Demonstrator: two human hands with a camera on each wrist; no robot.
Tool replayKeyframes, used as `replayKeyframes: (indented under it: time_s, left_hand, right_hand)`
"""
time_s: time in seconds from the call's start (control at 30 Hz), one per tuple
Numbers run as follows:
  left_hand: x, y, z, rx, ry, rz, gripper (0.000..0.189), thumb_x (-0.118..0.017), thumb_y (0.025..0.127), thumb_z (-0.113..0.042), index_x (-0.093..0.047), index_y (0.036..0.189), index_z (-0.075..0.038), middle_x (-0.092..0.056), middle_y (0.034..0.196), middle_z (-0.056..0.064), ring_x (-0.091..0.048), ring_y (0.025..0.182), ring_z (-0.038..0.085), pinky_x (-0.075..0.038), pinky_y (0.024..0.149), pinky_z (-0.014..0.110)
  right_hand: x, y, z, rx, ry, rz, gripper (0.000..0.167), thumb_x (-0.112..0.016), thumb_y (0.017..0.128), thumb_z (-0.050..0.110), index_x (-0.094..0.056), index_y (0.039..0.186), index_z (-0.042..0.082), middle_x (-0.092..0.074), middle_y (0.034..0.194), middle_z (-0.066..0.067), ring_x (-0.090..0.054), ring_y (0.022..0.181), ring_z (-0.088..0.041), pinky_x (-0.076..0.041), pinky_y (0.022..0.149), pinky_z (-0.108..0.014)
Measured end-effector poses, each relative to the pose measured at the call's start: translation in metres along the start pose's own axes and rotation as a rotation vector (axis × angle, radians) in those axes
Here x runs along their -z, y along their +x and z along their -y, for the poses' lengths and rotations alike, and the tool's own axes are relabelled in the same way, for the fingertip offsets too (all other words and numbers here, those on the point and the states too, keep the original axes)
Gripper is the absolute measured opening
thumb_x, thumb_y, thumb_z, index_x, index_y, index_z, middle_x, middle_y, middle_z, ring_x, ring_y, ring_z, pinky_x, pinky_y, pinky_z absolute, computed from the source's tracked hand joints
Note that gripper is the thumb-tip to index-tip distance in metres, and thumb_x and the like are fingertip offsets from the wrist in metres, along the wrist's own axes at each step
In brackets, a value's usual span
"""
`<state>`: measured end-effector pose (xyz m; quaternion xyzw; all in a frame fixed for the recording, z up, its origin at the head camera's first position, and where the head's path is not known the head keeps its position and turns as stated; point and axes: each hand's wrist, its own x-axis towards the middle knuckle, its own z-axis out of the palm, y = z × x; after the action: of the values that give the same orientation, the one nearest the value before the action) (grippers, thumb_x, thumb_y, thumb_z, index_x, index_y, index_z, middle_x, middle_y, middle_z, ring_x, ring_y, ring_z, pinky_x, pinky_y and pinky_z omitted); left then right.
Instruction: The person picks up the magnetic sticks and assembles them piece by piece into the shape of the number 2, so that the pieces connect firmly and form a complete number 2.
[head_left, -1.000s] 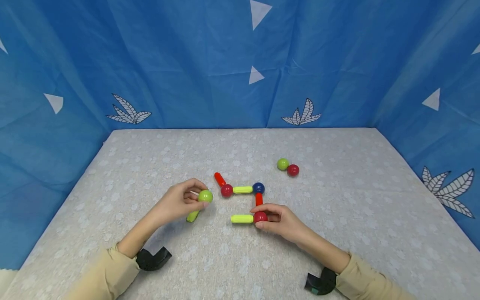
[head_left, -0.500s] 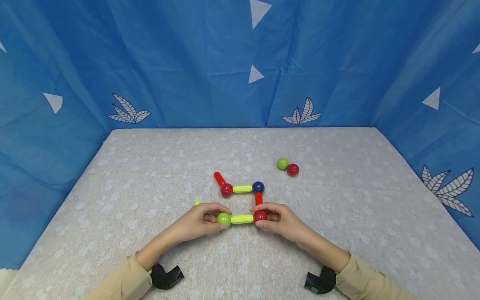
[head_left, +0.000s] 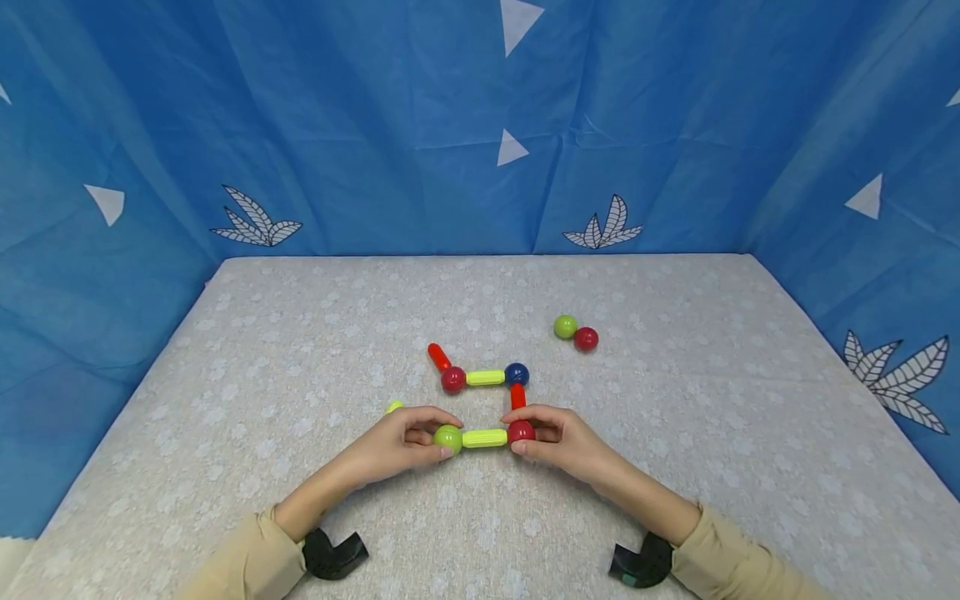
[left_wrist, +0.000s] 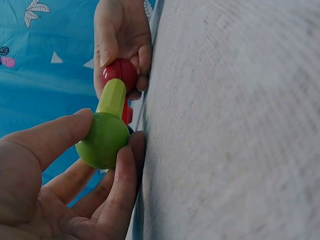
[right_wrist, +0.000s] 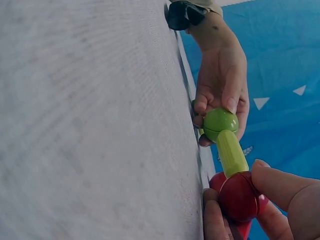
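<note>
My left hand (head_left: 401, 446) pinches a light-green ball (head_left: 447, 439) between thumb and fingers. The ball sits right at the left end of a yellow-green rod (head_left: 484, 438). At that rod's right end is a red ball (head_left: 521, 432), which my right hand (head_left: 566, 443) holds between thumb and fingers. A red rod (head_left: 518, 397) leads from it back to a blue ball (head_left: 517, 374). Another yellow-green rod (head_left: 485, 377) joins the blue ball to a second red ball (head_left: 453, 379), where a red rod (head_left: 438, 357) slants away to the back left.
Partly hidden behind my left hand, a loose yellow-green piece (head_left: 393, 407) lies on the patterned tablecloth (head_left: 675, 350). Farther back on the right, a green ball (head_left: 566, 326) and a red ball (head_left: 587, 338) lie side by side. Blue curtains (head_left: 405, 125) enclose the table's back and sides.
From left of the pieces, my left hand has brought the green ball rightward and nearer me, up to the yellow-green rod's end. My right hand has stayed on the red ball.
</note>
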<state>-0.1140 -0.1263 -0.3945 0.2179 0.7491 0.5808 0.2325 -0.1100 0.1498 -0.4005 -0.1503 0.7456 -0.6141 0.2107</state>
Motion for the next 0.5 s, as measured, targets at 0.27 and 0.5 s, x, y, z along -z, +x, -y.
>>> replayKeyframes:
  time_s: [0.27,0.5]
  left_hand:
    - [-0.0009,0.0002,0.0012,-0.001,0.005,-0.012,0.034,-0.069,0.086,-0.010,-0.061,0.117,0.001,-0.063,0.104,0.010,-0.062,0.089,0.021,-0.050,0.077,0.029]
    - [-0.0008,-0.0008,0.0003,-0.031,0.006,-0.012,0.034,-0.069,0.086,-0.010,-0.061,0.116,0.004,-0.064,0.101,0.009,-0.060,0.090,0.021,-0.050,0.077,0.029]
  right_hand:
    - [-0.0016,-0.0035,0.0039,0.030,-0.099,0.009,0.037,-0.068,0.088,0.016,-0.060,0.123,0.009,-0.054,0.122,-0.013,-0.057,0.097,-0.023,-0.047,0.080,-0.030]
    - [-0.0012,-0.0059,0.0034,0.161,-0.354,-0.050,0.038,-0.070,0.085,0.019,-0.061,0.122,0.016,-0.055,0.106,-0.004,-0.050,0.083,-0.022,-0.045,0.066,-0.029]
